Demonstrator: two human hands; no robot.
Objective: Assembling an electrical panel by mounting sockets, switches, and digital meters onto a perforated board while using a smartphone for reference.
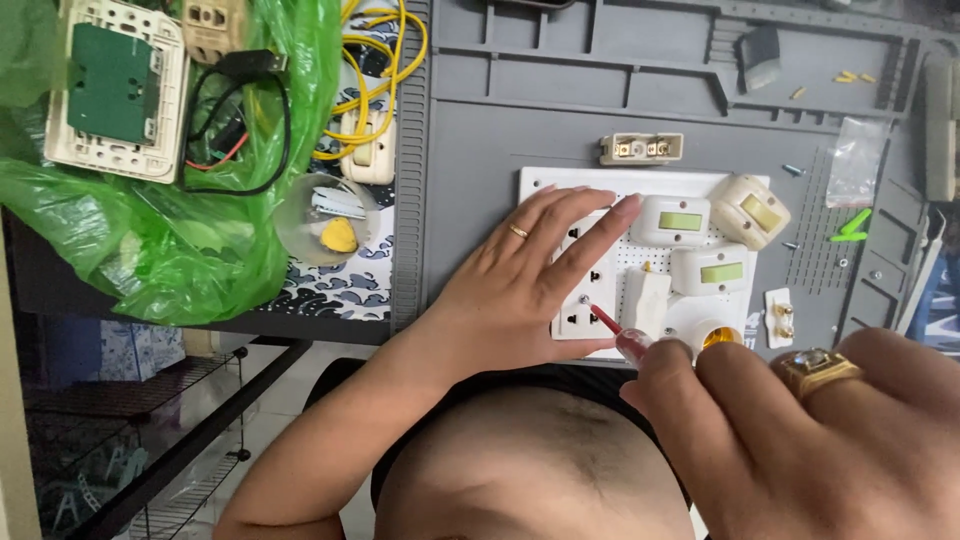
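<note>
Screwdriver (622,335), red-handled, pinched in closed right hand (800,440), tip set on screw of socket (583,318) on white board (560,183). Left hand (530,275) spread flat, gripping nothing, pressing board steady.

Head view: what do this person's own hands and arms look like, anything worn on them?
Both forearms are bare, with no sleeves, gloves or watch in view. The left hand wears a thin plain gold band on one of its fingers. The right hand wears a chunky gold ring set with a pale faceted stone.
</note>
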